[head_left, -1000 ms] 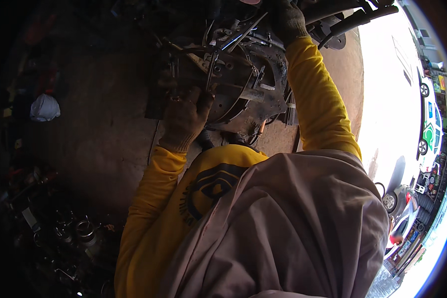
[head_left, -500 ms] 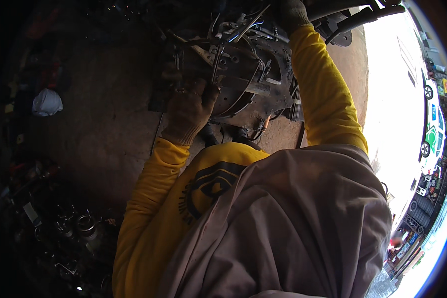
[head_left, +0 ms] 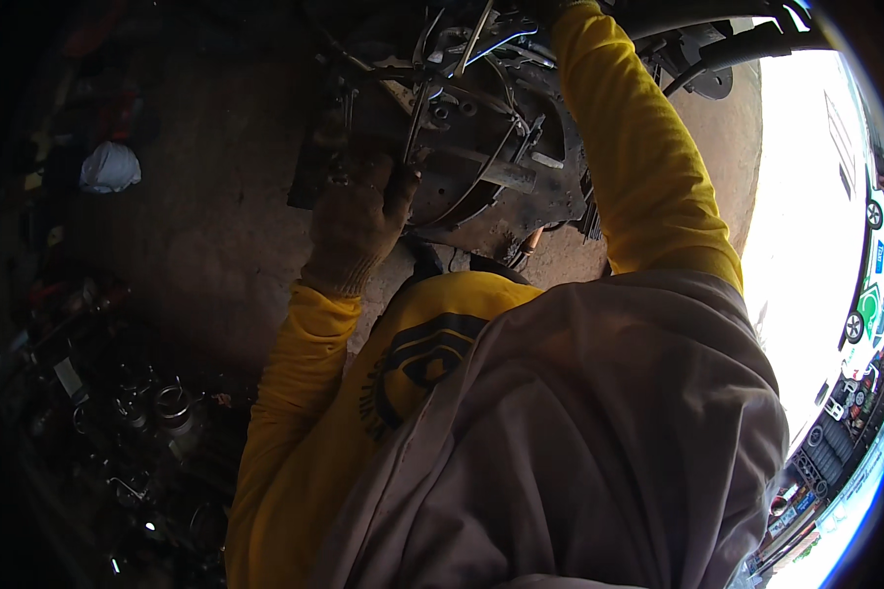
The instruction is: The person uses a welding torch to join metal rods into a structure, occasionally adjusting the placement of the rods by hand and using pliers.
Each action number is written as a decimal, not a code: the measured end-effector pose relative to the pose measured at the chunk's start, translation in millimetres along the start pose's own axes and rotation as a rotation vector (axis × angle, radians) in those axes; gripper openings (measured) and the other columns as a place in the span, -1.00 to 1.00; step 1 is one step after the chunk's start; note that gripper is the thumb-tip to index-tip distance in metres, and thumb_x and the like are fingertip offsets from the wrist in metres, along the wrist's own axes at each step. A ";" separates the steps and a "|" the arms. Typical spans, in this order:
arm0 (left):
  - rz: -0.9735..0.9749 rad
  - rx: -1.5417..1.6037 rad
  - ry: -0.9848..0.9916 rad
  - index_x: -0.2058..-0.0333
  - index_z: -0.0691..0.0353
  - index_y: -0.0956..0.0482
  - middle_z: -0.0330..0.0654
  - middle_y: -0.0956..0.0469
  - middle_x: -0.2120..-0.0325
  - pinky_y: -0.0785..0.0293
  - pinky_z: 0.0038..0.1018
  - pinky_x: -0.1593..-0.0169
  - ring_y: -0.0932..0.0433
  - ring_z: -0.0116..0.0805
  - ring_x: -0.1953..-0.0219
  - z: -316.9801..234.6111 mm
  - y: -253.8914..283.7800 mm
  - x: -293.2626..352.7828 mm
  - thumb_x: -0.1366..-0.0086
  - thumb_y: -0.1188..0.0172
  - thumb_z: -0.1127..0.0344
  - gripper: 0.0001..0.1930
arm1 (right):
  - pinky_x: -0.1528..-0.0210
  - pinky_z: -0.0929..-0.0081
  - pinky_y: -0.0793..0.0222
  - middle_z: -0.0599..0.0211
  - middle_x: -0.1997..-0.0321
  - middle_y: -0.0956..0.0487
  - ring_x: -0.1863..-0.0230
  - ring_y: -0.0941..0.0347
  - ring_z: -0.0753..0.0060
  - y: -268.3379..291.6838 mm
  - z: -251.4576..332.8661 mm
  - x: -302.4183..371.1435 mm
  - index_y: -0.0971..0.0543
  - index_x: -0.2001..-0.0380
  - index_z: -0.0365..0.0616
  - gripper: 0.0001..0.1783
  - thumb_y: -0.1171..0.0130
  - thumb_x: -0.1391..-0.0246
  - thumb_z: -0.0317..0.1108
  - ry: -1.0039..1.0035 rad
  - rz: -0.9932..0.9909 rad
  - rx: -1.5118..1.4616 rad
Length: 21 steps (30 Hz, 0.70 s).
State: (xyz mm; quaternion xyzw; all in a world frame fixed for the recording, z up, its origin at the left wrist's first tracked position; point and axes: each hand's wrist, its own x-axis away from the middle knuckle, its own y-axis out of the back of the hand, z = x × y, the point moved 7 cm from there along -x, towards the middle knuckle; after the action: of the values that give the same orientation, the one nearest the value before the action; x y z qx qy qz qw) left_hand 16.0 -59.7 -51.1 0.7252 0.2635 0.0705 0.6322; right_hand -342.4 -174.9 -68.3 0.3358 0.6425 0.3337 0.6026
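My left hand point(head_left: 352, 218), in a worn brownish knit glove, is closed round the lower end of a slim dark metal rod point(head_left: 415, 123). The rod rises from the thumb side over a dark, dirty metal plate point(head_left: 452, 213) with holes, curved strips and brackets. My right hand point(head_left: 558, 8), also gloved, is cut off by the upper edge beyond this metalwork, and its fingers are lost in shadow. Near it a thin light-coloured bar point(head_left: 474, 37) lies at a slant among other metal pieces. A flat metal strip point(head_left: 501, 173) crosses the plate's middle.
Thick black tubes point(head_left: 727, 44) with a dark round part stand at the upper right. A white bundle point(head_left: 110, 168) lies on the brown floor point(head_left: 216, 196) at left. Several metal parts, with a ring-topped piece point(head_left: 173, 404), crowd the lower left. A white-and-green car point(head_left: 864, 294) stands outside.
The view has shifted a little. My right hand has slipped further past the upper edge. My left hand still grips the rod and appears slightly further left.
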 end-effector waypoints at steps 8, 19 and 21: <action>-0.009 -0.203 -0.071 0.02 0.06 -0.64 -0.13 -0.58 0.16 -0.62 -0.27 0.30 -0.64 -0.10 0.24 -5.4 -4.3 -1.1 -0.27 -0.34 0.32 -0.71 | -0.26 0.23 -0.30 -0.08 -0.17 -0.55 -0.19 -0.47 -0.07 -79.9 -43.9 -5.6 -0.39 -0.31 -0.10 -0.34 -0.21 -0.11 -0.28 -0.442 0.064 -0.106; -0.372 -0.383 -0.435 -0.06 -0.12 -0.61 -0.30 -0.56 0.20 -0.60 -0.37 0.35 -0.63 -0.40 0.26 -33.0 63.7 -107.2 -0.36 -0.28 0.23 -0.70 | 0.00 0.23 -0.47 0.05 -0.02 -0.60 0.04 -0.55 0.13 64.4 20.2 -2.8 -0.47 -0.23 -0.25 -0.41 0.00 -0.43 0.04 -1.031 0.236 -1.464; -0.249 -0.560 -0.531 -0.05 -0.08 -0.62 -0.25 -0.60 0.15 -0.60 -0.39 0.30 -0.66 -0.42 0.21 -19.7 33.5 -156.5 -0.42 -0.24 0.13 -0.73 | -0.07 0.18 -0.46 -0.01 -0.12 -0.60 -0.02 -0.55 0.14 67.1 29.3 -8.6 -0.48 -0.24 -0.25 -0.36 0.04 -0.43 0.10 -0.961 0.277 -1.623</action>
State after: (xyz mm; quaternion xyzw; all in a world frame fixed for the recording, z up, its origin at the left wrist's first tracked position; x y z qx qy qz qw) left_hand -116.0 -118.1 20.8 0.4804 0.1472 -0.1274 0.8552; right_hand -310.8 -144.3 -9.1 -0.0104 -0.1469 0.5725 0.8066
